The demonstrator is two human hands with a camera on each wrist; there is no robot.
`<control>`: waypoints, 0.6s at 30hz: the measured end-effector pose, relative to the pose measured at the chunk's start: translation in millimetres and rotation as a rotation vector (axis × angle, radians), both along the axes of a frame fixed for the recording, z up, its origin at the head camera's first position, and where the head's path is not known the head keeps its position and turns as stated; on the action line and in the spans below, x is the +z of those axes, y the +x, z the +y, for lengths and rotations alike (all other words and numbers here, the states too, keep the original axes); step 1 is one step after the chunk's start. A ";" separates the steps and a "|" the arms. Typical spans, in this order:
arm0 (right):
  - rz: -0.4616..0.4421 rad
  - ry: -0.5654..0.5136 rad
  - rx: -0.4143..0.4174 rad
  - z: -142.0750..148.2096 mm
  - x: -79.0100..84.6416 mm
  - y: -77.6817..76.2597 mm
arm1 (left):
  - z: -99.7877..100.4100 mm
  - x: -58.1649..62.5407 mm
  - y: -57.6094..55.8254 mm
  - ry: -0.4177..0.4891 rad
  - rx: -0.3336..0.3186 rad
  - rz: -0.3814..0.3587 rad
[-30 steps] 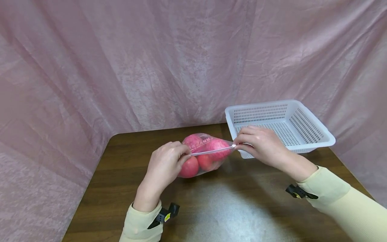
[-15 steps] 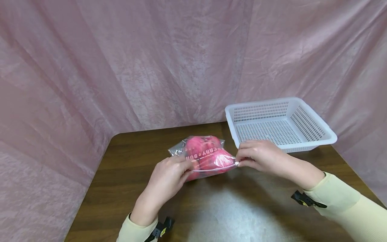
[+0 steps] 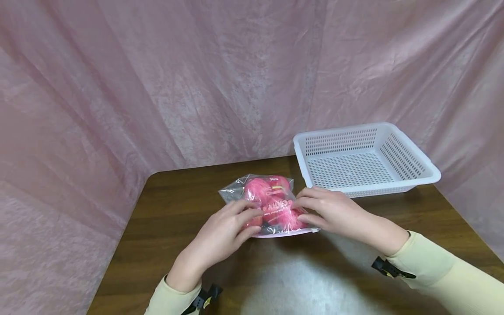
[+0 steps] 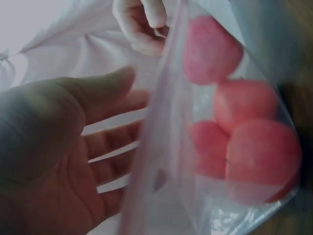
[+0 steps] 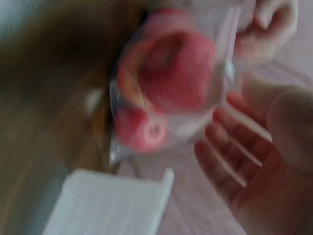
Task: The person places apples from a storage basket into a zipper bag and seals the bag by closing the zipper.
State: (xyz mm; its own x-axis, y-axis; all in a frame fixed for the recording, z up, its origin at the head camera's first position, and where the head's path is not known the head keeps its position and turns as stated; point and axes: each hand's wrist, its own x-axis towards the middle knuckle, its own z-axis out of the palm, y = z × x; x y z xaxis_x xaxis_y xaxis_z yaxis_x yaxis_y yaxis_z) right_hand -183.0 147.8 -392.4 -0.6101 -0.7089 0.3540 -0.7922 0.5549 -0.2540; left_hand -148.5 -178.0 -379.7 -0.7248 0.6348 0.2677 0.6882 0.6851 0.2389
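Note:
A clear slider zip bag [image 3: 232,192] with pale printed lettering holds several pinkish-red apples [image 4: 264,152]. It lies on the wooden table, its zip strip [image 3: 283,235] facing the near side and its slider [image 3: 315,229] at the right end. My left hand [image 3: 222,234] lies over the bag's left part with loosely extended fingers. At the bag's right side is my right hand [image 3: 328,210], fingers spread over its top. Both wrist views show the fingers apart, pinching nothing. Whether every fingertip touches the plastic is hard to tell.
Right of the bag, a white perforated plastic basket [image 3: 427,177] stands at the back of the brown table [image 3: 169,210]. Behind the table hangs a pink curtain [image 3: 236,87].
Both hands pinched the zip edge earlier, the right one at the slider. The bag's zip edge has come down toward the near side, and the hands have let go of it.

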 end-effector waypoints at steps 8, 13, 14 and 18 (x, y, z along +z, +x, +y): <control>-0.051 0.012 -0.017 -17.5 -22.6 5.2 | 10.9 -5.1 -28.6 -0.126 0.103 -0.161; -0.055 0.056 -0.025 -15.5 -33.6 13.2 | 16.8 -13.7 -30.8 -0.216 0.125 -0.175; -0.048 0.058 -0.026 -15.5 -35.4 14.3 | 17.5 -15.2 -30.0 -0.225 0.126 -0.165; -0.011 0.015 -0.051 -20.4 -41.3 15.0 | 20.2 -24.0 -26.8 -0.235 0.109 -0.097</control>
State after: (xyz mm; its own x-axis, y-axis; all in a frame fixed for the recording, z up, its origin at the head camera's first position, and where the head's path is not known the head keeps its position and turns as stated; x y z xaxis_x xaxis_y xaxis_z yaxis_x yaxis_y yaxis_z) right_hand -168.0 127.4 -433.7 -0.6490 -0.6822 0.3368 -0.7602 0.5980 -0.2539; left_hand -175.3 -157.7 -403.8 -0.8072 0.5883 0.0484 0.5892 0.7980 0.1264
